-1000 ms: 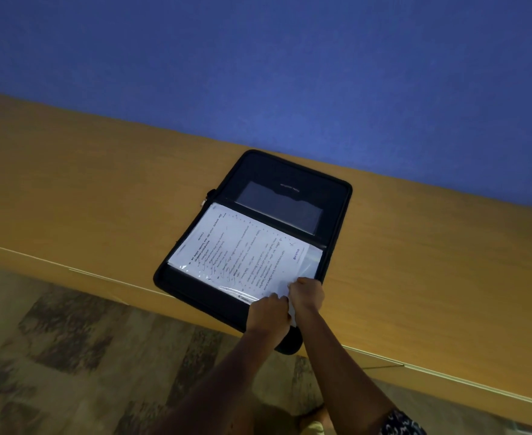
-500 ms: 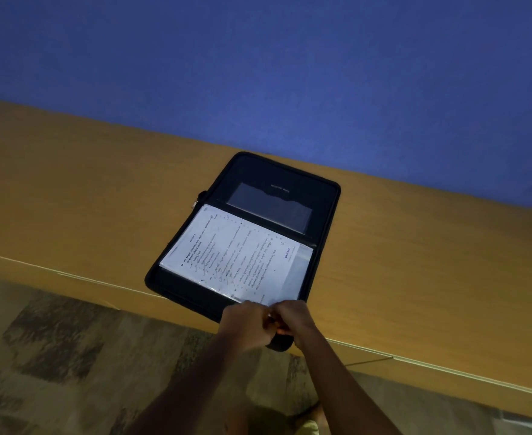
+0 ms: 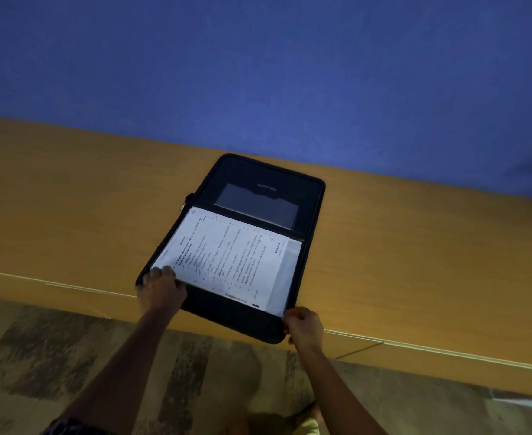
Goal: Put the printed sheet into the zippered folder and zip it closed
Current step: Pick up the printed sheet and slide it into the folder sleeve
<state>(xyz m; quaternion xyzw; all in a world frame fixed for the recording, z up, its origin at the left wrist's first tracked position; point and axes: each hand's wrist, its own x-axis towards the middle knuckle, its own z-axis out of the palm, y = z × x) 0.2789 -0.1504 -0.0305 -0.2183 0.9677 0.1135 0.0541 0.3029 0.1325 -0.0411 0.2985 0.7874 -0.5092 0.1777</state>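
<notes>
A black zippered folder (image 3: 260,180) lies open on the wooden table, its near edge overhanging the table's front. The printed sheet (image 3: 227,255) lies flat inside a clear sleeve on the folder's near half. My left hand (image 3: 161,288) grips the folder's near left corner, with fingertips resting on the sheet's corner. My right hand (image 3: 303,324) holds the folder's near right corner, just beside the sheet's lower right corner. The far half shows a dark pocket with a clear window.
The wooden table (image 3: 415,262) runs left to right against a blue wall (image 3: 258,73). A zipper pull (image 3: 185,202) sticks out at the folder's left spine. Patterned floor (image 3: 54,356) lies below the table edge.
My hands were together at the sheet's near right corner. Now they have spread apart, the left one moving to the folder's near left corner and the right one staying at the right corner.
</notes>
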